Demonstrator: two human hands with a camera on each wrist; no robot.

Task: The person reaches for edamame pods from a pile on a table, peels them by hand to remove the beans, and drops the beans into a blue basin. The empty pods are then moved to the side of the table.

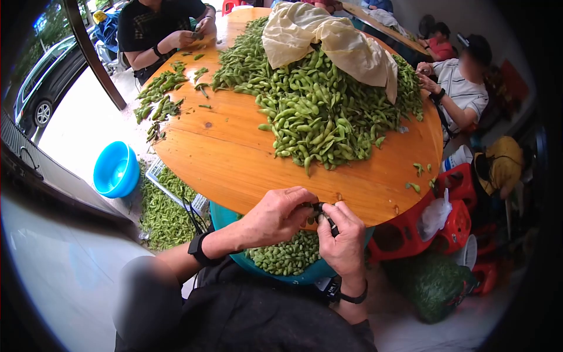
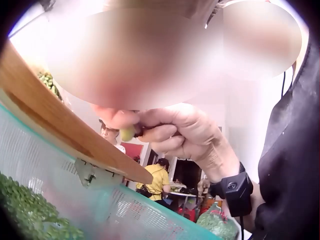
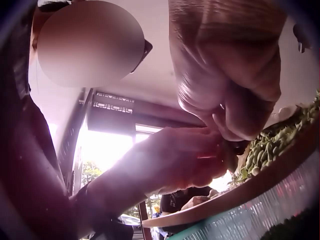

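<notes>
Above the tub, at the table's near edge, my left hand [image 1: 275,216] and right hand [image 1: 344,239] meet at the fingertips. Both pinch a small green pod [image 2: 127,133], seen between left fingers and right hand [image 2: 187,131] in the left wrist view; the fingers partly hide it. Something black [image 1: 334,227] shows at my right fingers. In the right wrist view the right hand [image 3: 227,65] is above the left hand [image 3: 170,159], fingers curled. Below, a teal tub [image 1: 220,216] holds shelled green beans [image 1: 285,253]. Green pods [image 1: 319,108] are heaped on the wooden table [image 1: 205,152].
A pale cloth [image 1: 328,41] lies over the heap. Left of the table are a blue basin [image 1: 116,169] and a white crate [image 1: 161,182] among pods. Red stools [image 1: 396,234] and a green net bag [image 1: 431,287] stand right. Other people sit around the table.
</notes>
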